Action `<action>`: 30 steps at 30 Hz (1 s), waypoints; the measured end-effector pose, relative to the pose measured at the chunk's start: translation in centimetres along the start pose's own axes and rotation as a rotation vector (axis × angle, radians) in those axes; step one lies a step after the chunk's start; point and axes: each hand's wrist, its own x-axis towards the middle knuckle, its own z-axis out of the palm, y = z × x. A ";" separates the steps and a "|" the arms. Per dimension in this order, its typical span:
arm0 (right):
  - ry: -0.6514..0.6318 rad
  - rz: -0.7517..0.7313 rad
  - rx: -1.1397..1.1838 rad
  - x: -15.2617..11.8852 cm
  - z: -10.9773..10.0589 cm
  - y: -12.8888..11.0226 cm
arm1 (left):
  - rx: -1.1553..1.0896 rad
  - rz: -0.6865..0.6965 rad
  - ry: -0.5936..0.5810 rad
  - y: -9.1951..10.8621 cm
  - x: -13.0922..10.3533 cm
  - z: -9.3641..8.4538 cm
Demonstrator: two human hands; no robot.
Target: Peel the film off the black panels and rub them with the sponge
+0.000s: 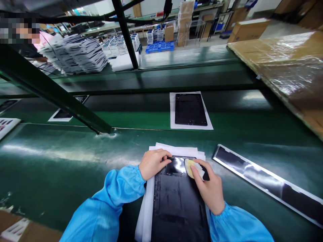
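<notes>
A black tablet-like panel (179, 201) lies on several white sheets (145, 215) on the green bench, in front of me. At its upper left corner, my left hand (154, 163) has thumb and fingers bent close together on the edge; whether something small is between them is hidden. My right hand (210, 188) grips a pale yellow and white pad (191, 168) with a dark part behind it. The pad touches the right side of a shiny dark rectangle (175, 166) near the panel's top.
Another dark panel (191, 109) lies on white paper beyond. A long black strip with a silvery border (267, 179) is at right. A green post (63, 97) slants in from the left. Wrapped cardboard (285, 67) juts in at upper right. A person's hand (41, 59) is far left.
</notes>
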 end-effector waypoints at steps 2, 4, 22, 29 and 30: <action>-0.010 0.018 -0.001 0.0 0.0 0.0 | 0.008 -0.004 -0.006 0.0 0.0 -0.1; -0.014 0.026 -0.004 0.0 0.0 -0.1 | 0.008 -0.003 -0.010 0.1 0.0 -0.1; -0.010 -0.003 -0.014 0.1 0.0 -0.1 | 0.052 0.008 -0.012 0.3 -0.4 -0.1; -0.011 0.024 -0.016 0.0 0.0 0.0 | 0.064 0.013 -0.017 0.3 -0.4 -0.1; -0.012 0.024 -0.012 0.0 0.0 0.0 | 0.065 0.012 -0.018 0.3 -0.4 -0.1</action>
